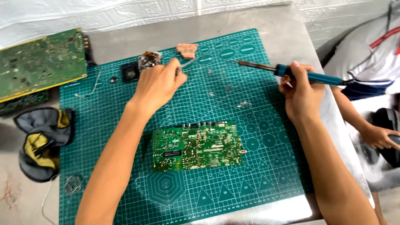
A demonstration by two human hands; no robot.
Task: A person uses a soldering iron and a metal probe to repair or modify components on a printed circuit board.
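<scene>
I am extending my left hand (157, 85) forward over the green cutting mat (104, 137), forearm angled up from the lower left, fingers curled shut and pinching a thin solder wire (189, 63) near the blob-topped tip cleaner (148, 60). My right hand (301, 93) is closing around the blue handle of the soldering iron (287, 71), wrist cocked, the tip pointing left above the mat. The small green circuit board (196, 146) is lying flat on the mat between my forearms, on the metal worktop (275, 25).

Two, maybe three circuit boards (196, 146); one soldering iron (291, 73)
</scene>
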